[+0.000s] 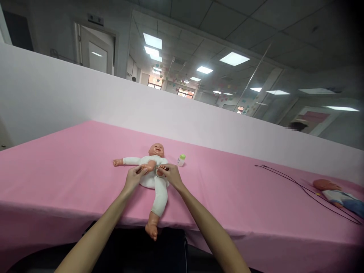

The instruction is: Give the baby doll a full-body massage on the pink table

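Lying on its back at the lower centre of the frame, the doll has its head pointing up the picture and a soft white body stretched across the pink table. One arm reaches out toward the left of the frame, while one straight leg runs down to the table's near edge, its bare foot jutting past it. The left hand pinches the tip of a raised, bent limb between thumb and fingers, over the doll's middle. Just beside it, the right hand has its thumb and fingers drawn together on another small limb end; the two parts are close and partly covered, so which is a foot and which a palm is hard to say. A small bottle with a green cap stands upright near the right hand, above it in the frame. At the far right lies a second doll in blue and white, with a thin dark cable running beside it. A pale wall backs the table.
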A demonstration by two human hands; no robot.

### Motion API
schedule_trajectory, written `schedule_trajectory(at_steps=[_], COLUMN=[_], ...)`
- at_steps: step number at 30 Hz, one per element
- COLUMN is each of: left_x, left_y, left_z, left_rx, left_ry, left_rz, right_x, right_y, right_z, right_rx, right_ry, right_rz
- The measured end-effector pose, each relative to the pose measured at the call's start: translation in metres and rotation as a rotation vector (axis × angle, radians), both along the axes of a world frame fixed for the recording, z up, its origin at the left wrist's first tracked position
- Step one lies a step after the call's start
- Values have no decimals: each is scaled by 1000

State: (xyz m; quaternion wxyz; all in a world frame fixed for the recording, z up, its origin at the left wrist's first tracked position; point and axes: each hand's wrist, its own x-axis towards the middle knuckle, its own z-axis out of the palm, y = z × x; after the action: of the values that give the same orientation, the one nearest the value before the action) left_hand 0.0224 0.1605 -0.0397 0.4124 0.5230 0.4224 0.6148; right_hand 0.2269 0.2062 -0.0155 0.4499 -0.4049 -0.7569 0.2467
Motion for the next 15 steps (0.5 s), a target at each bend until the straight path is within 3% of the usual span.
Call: schedule_trajectory(at_steps=[2, 4, 9, 12, 15], left_x=[-6, -17, -38, -29, -14], left_y=[-13, -40, -124, -154, -166], left_z=[-5, -17, -77, -112, -129], left_rx=[5, -2, -97, -121, -95], left_ry=[-6, 3, 109, 110, 103], left_rz=[-6, 17, 163, 163, 162], right_x=[14, 38, 105, 124, 127], right_y=[10, 24, 49, 49, 43], right_z=[1, 3, -6, -24, -36], right_rx=[-57, -143, -396, -483, -508], right_ry=[89, 239, 597, 610, 593], right_rz=[-64, -184, -584, -698, -725])
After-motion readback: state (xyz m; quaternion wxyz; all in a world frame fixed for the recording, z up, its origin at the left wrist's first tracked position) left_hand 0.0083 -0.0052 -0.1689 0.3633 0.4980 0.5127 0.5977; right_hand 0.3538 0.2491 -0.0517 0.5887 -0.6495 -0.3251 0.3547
